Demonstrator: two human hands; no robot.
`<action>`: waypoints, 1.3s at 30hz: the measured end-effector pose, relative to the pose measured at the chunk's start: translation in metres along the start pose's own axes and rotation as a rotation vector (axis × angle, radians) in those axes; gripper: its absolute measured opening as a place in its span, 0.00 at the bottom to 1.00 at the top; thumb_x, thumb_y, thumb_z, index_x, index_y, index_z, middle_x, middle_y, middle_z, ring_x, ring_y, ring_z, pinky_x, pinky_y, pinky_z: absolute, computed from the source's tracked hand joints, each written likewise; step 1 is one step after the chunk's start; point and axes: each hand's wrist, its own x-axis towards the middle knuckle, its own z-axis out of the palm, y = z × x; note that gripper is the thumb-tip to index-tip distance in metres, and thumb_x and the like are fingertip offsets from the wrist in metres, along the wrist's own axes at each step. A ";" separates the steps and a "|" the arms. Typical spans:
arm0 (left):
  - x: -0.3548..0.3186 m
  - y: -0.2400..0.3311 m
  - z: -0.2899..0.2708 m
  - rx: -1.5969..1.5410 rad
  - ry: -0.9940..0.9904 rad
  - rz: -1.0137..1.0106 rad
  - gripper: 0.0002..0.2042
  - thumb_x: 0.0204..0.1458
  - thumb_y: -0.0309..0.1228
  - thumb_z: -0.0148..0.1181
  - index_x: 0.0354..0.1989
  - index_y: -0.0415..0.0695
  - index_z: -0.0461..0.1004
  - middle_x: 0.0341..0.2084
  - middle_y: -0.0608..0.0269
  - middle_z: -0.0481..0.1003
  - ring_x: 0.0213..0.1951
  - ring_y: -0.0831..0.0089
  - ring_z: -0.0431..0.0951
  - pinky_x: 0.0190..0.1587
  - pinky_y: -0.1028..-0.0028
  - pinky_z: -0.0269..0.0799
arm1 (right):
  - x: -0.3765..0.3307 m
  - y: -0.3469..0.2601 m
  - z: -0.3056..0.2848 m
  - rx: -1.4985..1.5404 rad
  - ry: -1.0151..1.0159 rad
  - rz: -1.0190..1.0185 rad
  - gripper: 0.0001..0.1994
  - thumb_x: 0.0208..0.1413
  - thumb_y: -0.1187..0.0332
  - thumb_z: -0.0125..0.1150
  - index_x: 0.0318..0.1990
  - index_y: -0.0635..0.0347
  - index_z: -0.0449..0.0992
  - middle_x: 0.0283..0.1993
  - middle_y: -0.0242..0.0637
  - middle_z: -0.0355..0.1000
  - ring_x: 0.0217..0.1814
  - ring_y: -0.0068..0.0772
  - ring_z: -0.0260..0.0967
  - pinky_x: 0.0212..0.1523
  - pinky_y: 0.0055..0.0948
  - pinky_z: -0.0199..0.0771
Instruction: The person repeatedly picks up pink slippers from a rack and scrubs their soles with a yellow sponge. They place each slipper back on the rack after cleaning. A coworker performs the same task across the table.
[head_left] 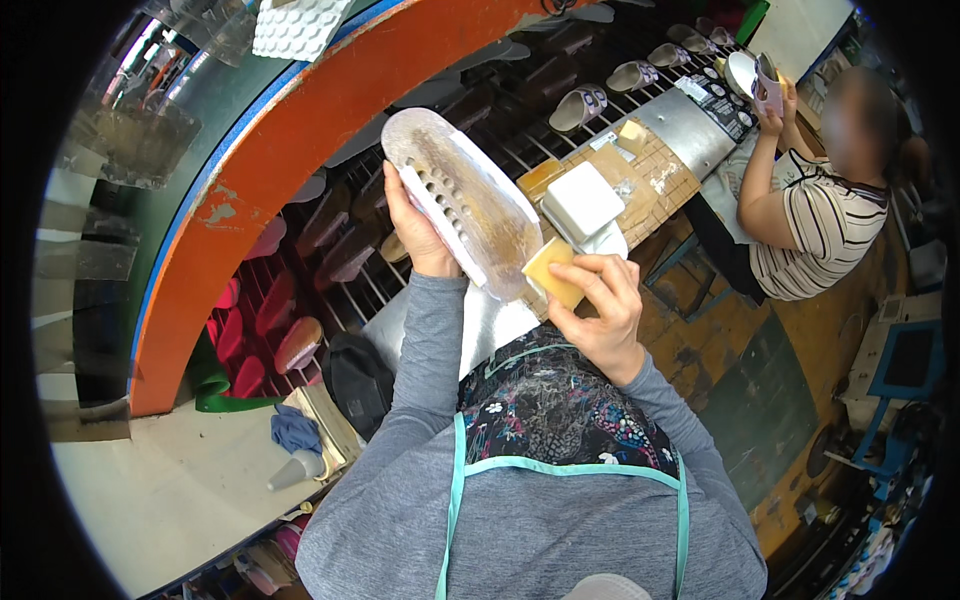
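Note:
My left hand (422,228) grips a pale shoe (468,185) by its side, fingers behind it and thumb along the edge. The shoe's long flat face is turned up toward me, brownish and streaked in the middle, with a row of round holes along its left side. Between the thumb and fingers of my right hand (608,308) is a yellow sponge (553,273), close beside the shoe's lower end. Whether sponge and shoe touch, I cannot tell. A white square container (583,200) stands just beyond the sponge.
A rack (520,150) carrying several shoes runs behind my hands, beside a curved orange panel (250,190). The work board (665,180) holds a small yellow block (632,137). At right, a person in a striped shirt (820,225) holds a shoe (768,90).

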 end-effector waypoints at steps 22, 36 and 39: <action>-0.003 -0.033 0.012 0.143 0.018 -0.264 0.23 0.63 0.51 0.48 0.39 0.41 0.77 0.26 0.66 0.78 0.24 0.79 0.77 0.29 0.79 0.74 | 0.006 0.018 0.003 0.092 0.057 -0.204 0.30 0.34 0.74 0.70 0.52 0.52 0.73 0.51 0.35 0.74 0.47 0.38 0.70 0.52 0.37 0.59; -0.016 -0.072 0.001 0.409 -0.154 -0.303 0.15 0.61 0.42 0.57 0.27 0.45 0.79 0.20 0.74 0.76 0.21 0.88 0.71 0.25 0.83 0.66 | 0.033 0.051 0.019 -0.005 0.108 0.047 0.27 0.40 0.75 0.72 0.52 0.62 0.71 0.45 0.44 0.73 0.46 0.44 0.71 0.51 0.37 0.69; -0.003 -0.065 -0.005 0.410 -0.024 -0.248 0.16 0.61 0.43 0.57 0.29 0.44 0.79 0.21 0.72 0.77 0.21 0.86 0.72 0.26 0.83 0.68 | 0.008 0.039 0.027 0.095 0.000 0.030 0.29 0.38 0.73 0.70 0.53 0.62 0.71 0.43 0.43 0.73 0.42 0.44 0.69 0.47 0.39 0.64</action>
